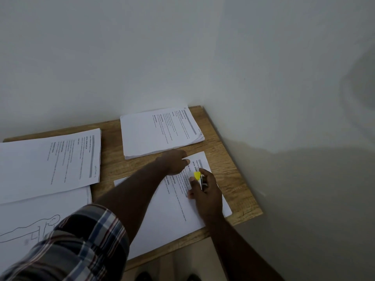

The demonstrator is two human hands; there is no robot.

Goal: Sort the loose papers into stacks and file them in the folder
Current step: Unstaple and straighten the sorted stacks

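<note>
Plaid sleeve nearest; left hand presses near-right sheet, right hand pinches yellow-capped pen, which might smudge it.

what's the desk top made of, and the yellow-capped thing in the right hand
Desk top: looks like wood-grain laminate or veneer board, matt; streaked light-brown grain and a thin square edge, so solid wood is unlikely. Yellow-capped thing held in the right hand: the cap looks like glossy plastic, with a shiny, perhaps metal, strip below; too small to tell.

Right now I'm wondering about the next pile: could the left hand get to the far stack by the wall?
Probably yes: the left hand lies just short of the far stack, with only bare table between them.
</note>
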